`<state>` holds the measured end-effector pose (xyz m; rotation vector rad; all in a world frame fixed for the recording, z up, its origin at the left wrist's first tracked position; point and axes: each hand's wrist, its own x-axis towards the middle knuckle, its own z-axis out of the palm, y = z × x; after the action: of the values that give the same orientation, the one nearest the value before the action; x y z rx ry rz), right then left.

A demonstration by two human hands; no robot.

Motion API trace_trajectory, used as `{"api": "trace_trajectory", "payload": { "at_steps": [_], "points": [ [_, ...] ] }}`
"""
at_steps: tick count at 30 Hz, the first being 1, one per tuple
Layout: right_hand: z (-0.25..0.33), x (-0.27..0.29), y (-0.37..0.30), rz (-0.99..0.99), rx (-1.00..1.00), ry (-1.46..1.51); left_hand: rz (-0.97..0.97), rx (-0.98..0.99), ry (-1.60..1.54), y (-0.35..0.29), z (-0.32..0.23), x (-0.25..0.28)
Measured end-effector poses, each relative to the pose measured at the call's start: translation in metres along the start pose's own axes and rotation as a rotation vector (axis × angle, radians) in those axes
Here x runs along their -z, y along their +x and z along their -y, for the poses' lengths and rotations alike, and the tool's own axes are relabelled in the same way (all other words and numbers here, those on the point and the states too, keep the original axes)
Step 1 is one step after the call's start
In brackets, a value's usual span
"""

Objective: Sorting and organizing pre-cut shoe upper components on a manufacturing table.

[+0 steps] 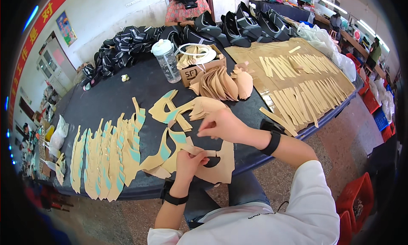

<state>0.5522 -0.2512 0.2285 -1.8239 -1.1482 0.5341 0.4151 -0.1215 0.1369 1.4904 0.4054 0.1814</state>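
My left hand is closed at the table's near edge, thumb and fingers pinching a tan flat-cut shoe-upper piece with a curved cutout. A short tan strip lies across that piece by the fingertips. Just above and to the right, my right hand is raised with its fingertips pinched together; anything between them is too small to make out. Left of my hands lie tan pieces with teal patches. Beyond the right hand is a loose pile of curved tan pieces.
Rows of teal-marked pieces cover the left of the dark table. A cardboard sheet with tan strips lies right. A lidded clear jug, cardboard box and black shoe uppers stand farther back. A person sits opposite.
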Motion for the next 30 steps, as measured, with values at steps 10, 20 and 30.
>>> {"api": "trace_trajectory", "payload": {
  "at_steps": [10,20,30],
  "points": [
    [-0.069,-0.010,-0.046,0.013,-0.136,0.249,-0.127,0.056,0.113,-0.001,0.008,-0.021],
    [-0.089,-0.022,-0.066,0.056,0.214,-0.150,-0.141,0.052,0.172,0.000,0.011,-0.023],
    [-0.093,-0.040,-0.061,0.003,0.410,-0.423,-0.107,0.044,0.176,0.001,0.014,-0.019]
  ]
}}
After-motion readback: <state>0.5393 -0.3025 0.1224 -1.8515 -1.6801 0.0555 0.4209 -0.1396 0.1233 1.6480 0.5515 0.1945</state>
